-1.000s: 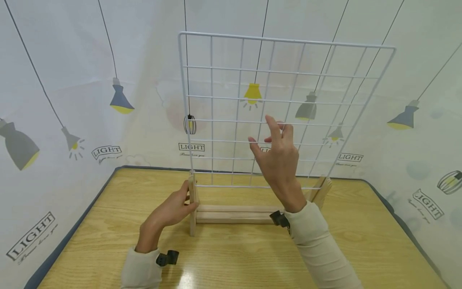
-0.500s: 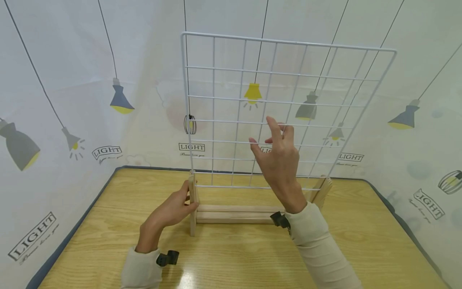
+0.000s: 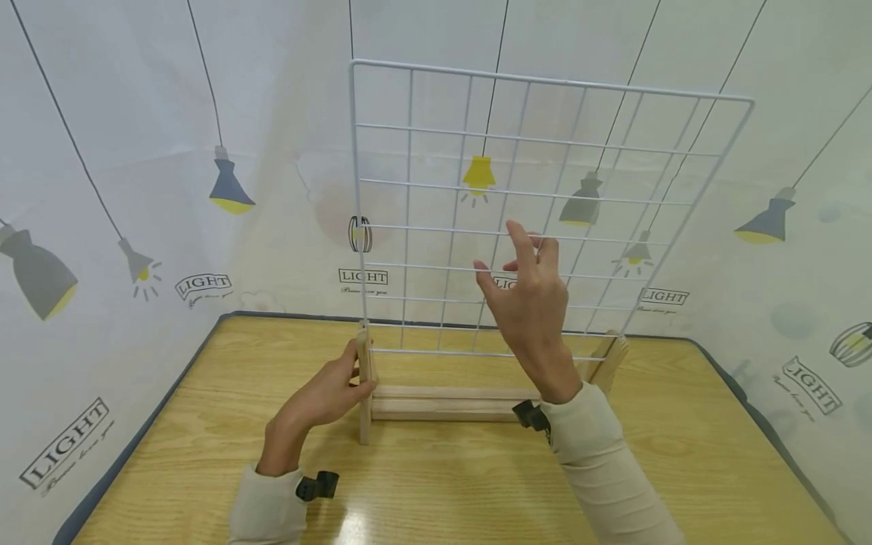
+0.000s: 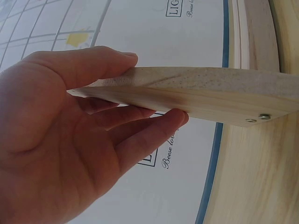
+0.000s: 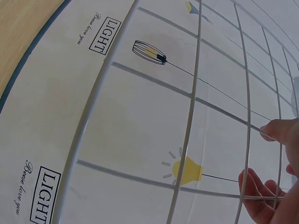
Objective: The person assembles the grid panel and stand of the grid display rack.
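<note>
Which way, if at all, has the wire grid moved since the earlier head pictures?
Yes: the top of the wire grid shifted slightly right against the printed yellow lamp behind.

By the head camera, the tabletop (image 3: 443,484) is viewed from above its near side, forward and down, with both far corners taken in. In the left wrist view, turned sideways, the palm of the left hand (image 4: 70,140) and a wooden side post (image 4: 201,86) are seen close up. In the right wrist view, also tilted, the wire grid (image 3: 505,191) is faced closely. The grid and the tabletop's far edge are shared by all three.
</note>
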Motion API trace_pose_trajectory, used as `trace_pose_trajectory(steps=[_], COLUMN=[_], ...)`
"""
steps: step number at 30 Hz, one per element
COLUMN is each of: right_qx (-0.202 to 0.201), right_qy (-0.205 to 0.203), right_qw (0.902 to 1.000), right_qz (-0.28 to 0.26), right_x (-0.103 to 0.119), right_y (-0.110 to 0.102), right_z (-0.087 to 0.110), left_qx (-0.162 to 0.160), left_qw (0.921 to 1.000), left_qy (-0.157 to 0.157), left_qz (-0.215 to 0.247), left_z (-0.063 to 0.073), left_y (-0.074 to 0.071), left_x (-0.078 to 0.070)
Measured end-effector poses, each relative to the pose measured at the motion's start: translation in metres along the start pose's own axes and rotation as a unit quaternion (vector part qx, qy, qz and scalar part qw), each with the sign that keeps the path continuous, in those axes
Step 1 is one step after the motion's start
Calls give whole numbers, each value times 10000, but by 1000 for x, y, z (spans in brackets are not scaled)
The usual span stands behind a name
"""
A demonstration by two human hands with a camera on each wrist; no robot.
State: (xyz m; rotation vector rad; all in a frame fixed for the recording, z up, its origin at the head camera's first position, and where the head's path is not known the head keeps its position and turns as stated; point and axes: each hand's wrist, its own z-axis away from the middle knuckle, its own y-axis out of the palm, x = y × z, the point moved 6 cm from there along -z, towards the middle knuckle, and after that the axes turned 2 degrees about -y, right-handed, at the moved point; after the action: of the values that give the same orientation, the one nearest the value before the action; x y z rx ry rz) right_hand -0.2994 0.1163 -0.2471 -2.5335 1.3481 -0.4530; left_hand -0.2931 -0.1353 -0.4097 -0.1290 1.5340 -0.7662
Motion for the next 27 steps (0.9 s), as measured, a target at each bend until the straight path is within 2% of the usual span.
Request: trace_pose_trajectory(steps=[9, 27], right_qx=[6, -2], right_qy=[-31, 29], right_qw=[10000, 10000], right_qz=[-31, -32], right_x=[0, -1], right_y=[0, 0], right_z=[1, 3], left_qx=[20, 12], left_qw=[10000, 10000], left_qy=[68, -84], left_qz=[-38, -39], left_z=[1, 1], left_y=[0, -1], left_x=[-2, 1])
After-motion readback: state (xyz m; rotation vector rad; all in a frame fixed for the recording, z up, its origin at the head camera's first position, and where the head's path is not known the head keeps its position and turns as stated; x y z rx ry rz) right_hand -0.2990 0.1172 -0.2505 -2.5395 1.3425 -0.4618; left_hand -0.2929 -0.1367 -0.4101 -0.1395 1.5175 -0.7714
